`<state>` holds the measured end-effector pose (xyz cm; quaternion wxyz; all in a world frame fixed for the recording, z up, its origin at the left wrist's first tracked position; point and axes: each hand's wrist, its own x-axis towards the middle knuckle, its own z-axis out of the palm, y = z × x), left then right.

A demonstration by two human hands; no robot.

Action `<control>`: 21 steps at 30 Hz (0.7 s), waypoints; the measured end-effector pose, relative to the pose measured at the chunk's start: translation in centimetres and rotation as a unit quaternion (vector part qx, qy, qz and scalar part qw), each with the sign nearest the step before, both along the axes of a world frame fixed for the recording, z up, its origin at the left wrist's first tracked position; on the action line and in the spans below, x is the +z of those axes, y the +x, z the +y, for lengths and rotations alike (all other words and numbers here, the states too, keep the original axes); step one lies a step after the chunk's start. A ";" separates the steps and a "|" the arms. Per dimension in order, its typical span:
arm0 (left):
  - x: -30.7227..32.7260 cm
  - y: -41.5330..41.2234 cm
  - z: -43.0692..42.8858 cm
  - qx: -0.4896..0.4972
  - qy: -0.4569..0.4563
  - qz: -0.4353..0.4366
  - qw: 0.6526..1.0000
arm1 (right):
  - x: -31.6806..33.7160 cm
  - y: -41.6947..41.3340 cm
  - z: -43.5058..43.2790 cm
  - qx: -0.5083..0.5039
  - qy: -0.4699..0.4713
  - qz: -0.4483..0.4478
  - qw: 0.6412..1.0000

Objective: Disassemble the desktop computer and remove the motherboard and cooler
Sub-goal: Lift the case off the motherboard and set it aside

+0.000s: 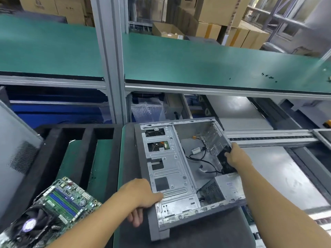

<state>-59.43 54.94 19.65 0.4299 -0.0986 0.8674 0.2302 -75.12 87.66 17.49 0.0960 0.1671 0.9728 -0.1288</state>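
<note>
The motherboard (66, 199) lies at the lower left, out of the case and well apart from it. The cooler (32, 224), a black fan unit, sits on the board's near end. Blue and green memory slots run along the board's middle.

The left hand (138, 196) clasps the near left edge of the case (170, 176): thumb on the metal top face, fingers curled under the rim. This grip is clenched on the case.

The case lies on its side, open face up, on a dark mat (206, 235) on the green surface (121, 158). Its near corner is tilted up off the mat. The motherboard bay is bare; loose black cables (202, 161) trail across its floor. The power supply (225, 188) sits in the near right corner of the case.

The right hand (236, 156) reaches into the case's right side and closes around a black part (225, 161) at the wall. This grip is grasping that part.

A black foam tray (53, 154) stands left of the case. Beyond, a green shelf (197, 63) spans the frame, with small black screws (267, 76) at its right end. Cardboard boxes (215, 13) are stacked farthest back.
</note>
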 end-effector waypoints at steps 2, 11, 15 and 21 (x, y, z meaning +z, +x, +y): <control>0.9 -0.9 0.0 -0.064 -0.067 0.005 0.996 | -0.1 -0.6 -0.9 -0.005 0.026 0.011 1.000; 1.2 -9.1 -0.2 -0.093 -0.275 0.287 0.913 | -1.0 3.4 -4.0 0.009 0.143 0.066 0.987; -0.7 -13.5 -0.7 -0.092 -0.238 0.448 0.857 | -1.6 8.7 -6.3 -0.007 0.105 0.107 0.989; -2.7 -17.8 -2.9 -0.088 -0.204 0.352 0.909 | -1.8 16.0 -8.2 -0.152 0.026 0.064 0.986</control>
